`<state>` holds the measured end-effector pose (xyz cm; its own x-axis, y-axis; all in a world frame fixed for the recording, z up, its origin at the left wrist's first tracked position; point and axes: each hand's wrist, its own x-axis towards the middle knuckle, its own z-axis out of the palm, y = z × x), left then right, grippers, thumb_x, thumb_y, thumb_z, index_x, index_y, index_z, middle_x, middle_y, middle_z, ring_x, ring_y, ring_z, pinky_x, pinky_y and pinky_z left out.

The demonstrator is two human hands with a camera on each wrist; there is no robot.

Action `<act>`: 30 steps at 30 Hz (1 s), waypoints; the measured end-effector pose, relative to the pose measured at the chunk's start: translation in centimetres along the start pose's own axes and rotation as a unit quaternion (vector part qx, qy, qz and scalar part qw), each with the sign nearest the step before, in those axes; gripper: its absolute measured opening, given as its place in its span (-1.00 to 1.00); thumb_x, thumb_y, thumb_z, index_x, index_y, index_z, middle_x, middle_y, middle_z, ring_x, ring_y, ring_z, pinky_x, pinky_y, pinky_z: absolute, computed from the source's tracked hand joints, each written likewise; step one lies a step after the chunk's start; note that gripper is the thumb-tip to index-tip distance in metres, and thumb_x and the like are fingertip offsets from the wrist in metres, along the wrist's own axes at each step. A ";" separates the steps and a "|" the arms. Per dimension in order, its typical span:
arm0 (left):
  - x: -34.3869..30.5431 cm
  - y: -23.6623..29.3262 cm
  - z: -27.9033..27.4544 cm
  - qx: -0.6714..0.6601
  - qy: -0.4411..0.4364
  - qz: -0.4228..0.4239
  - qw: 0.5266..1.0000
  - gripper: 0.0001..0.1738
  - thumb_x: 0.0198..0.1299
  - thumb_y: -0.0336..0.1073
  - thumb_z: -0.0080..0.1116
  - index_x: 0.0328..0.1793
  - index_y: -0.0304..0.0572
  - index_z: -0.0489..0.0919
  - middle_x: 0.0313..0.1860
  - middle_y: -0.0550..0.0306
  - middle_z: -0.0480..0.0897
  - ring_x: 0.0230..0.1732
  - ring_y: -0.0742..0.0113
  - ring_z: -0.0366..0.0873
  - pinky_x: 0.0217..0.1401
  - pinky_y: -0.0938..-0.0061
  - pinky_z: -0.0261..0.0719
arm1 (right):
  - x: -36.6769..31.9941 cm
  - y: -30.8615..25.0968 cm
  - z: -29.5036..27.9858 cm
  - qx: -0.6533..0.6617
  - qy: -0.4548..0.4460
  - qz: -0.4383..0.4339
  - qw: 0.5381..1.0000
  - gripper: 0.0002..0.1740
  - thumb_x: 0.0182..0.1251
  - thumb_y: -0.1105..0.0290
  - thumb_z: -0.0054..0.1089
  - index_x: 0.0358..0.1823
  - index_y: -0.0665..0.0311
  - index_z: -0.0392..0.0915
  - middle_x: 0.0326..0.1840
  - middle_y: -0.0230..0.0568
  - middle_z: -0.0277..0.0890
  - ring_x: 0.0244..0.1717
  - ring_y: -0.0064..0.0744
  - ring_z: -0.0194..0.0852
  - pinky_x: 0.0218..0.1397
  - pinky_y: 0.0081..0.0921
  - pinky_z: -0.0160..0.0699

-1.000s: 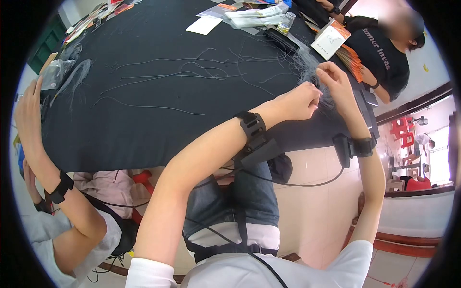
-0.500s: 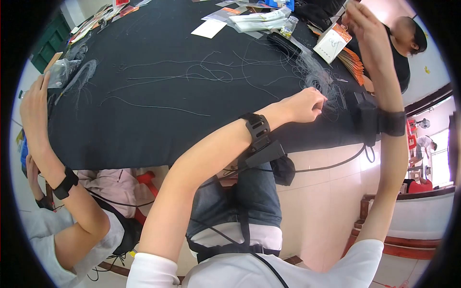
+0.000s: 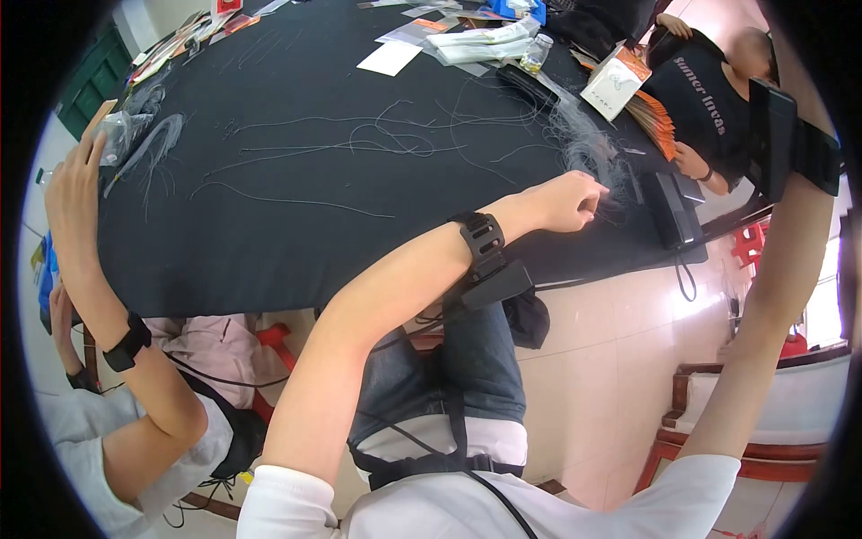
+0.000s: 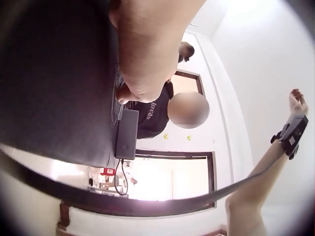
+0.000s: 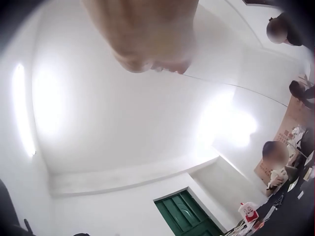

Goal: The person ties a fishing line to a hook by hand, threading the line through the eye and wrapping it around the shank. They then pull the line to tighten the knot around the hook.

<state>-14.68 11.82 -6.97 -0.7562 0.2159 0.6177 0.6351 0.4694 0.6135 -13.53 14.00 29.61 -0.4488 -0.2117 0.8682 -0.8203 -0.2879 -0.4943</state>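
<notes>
My left hand (image 3: 567, 201) is low over the table's right part, its fingers curled and thumb pinched in at a tangled bundle of clear thin line (image 3: 584, 135). The strand between these fingertips is too fine to make out. My right arm stretches up and out to the right, its hand beyond the head view's edge. In the left wrist view the right hand (image 4: 298, 104) is raised high, away from the table. The right wrist view shows its fingers bent together, pinching a thin line (image 5: 236, 86) that runs off to the right.
Several loose grey strands (image 3: 296, 200) lie across the black tablecloth (image 3: 224, 260). A black box (image 3: 675, 211) is at the right edge, near a white-orange carton (image 3: 616, 83) and a jar (image 3: 536, 54). Another person's hand (image 3: 74, 202) touches plastic bags at left; a person sits opposite.
My right hand has moved from beside the left hand up and out to the right, leaving the head view. The left hand has stayed nearly in place by the bundle.
</notes>
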 end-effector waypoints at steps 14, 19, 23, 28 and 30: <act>-1.1 6.0 -2.6 0.078 -0.159 -0.064 0.982 -0.95 -0.08 -0.38 0.12 -0.47 -0.16 0.53 -0.49 0.04 0.55 -0.32 0.09 0.52 -0.27 0.25 0.45 | -17.9 14.9 -6.2 0.007 -0.421 0.424 0.802 -0.79 0.31 0.29 -0.04 -0.29 0.31 0.44 -0.26 -0.26 0.49 -0.29 -0.57 0.42 -0.21 -0.65 0.39; -3.9 9.6 -5.3 0.077 -0.223 -0.120 0.964 -0.93 -0.05 -0.39 0.10 -0.45 -0.21 0.55 -0.52 0.01 0.59 -0.44 0.13 0.56 -0.36 0.31 0.45 | -22.8 17.8 -9.5 -0.009 -0.404 0.515 0.756 -0.78 0.32 0.31 -0.06 -0.22 0.35 0.42 -0.22 -0.22 0.49 -0.23 -0.53 0.45 -0.15 -0.60 0.45; -6.6 10.2 -11.9 -0.006 -0.150 -0.140 0.979 -0.90 0.00 -0.38 0.15 -0.42 -0.28 0.54 -0.57 0.09 0.56 -0.50 0.39 0.50 -0.43 0.49 0.41 | -22.0 23.8 -11.6 -0.173 -0.296 0.404 0.848 -0.78 0.27 0.32 0.01 -0.25 0.35 0.47 -0.26 -0.26 0.51 -0.27 -0.59 0.40 -0.18 -0.64 0.36; -8.2 9.8 -20.4 -0.105 0.079 -0.218 0.967 -0.80 0.14 -0.22 0.13 -0.26 -0.19 0.59 -0.17 0.15 0.61 -0.23 0.49 0.49 -0.19 0.60 0.43 | -20.0 14.6 -3.3 -0.026 -0.254 0.313 0.915 -0.76 0.25 0.29 0.06 -0.22 0.32 0.49 -0.28 -0.32 0.52 -0.33 -0.60 0.37 -0.24 -0.65 0.34; -9.1 8.3 -22.3 -0.177 0.150 -0.148 0.961 -0.82 0.16 -0.22 0.10 -0.26 -0.13 0.59 0.01 0.01 0.55 -0.09 0.43 0.47 -0.08 0.56 0.40 | -20.3 11.4 0.5 0.053 -0.252 0.304 0.917 -0.75 0.23 0.29 0.10 -0.20 0.34 0.50 -0.31 -0.36 0.51 -0.34 -0.64 0.34 -0.26 -0.69 0.30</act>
<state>0.97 -5.31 3.51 -0.8666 -0.1636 0.4714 0.4526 0.1398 0.8807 -13.57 14.60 6.31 -0.5693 -0.7600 0.3136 -0.4225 -0.0568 -0.9046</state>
